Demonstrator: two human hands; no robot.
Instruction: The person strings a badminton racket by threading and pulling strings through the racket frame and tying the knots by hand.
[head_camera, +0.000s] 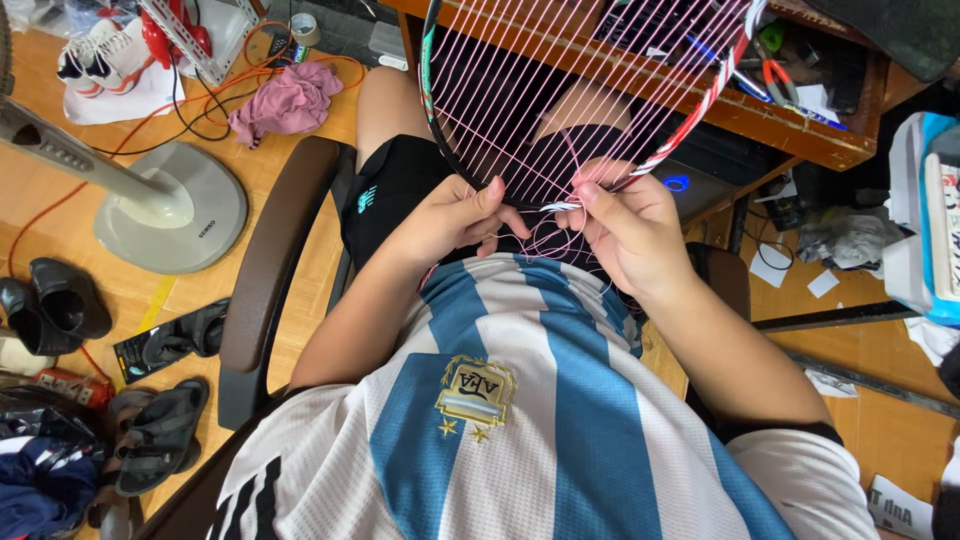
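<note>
Seated person, view straight down the torso: blue-and-white striped shirt (540, 420) fills the near centre, gold crest patch on the chest. Dark brown chair armrest (265, 280) curves along the left side.

Left of the chair, on the orange-brown floor: grey round fan base (180, 215) with its pole slanting off to the far left; a small dark label strip on the base, text not recorded. Near left: black sandals (160, 435); a flat black packet (145, 350) with a yellow edge lies just beyond them. Far left: pink cloth (288, 100), white shoes (100, 55).

Far centre: badminton racket (590, 100), dark frame, red-white banding on the right rim, pink strings running lengthwise. Its near rim rests over the lap, just beyond both hands. Wooden desk edge (760, 120) behind it.

Right edge: white and light-blue box-shaped object (925, 230), partly cut off. Near right floor: white paper scraps and a white printed sheet (900, 505).

Left hand (450, 215): fingers curled, thumb and forefinger pinching the loose pink string (545, 240) at the racket's near rim.
Right hand (625, 230): fingers closed, gripping the white section of rim and string at the same spot. Hands nearly touching.
</note>
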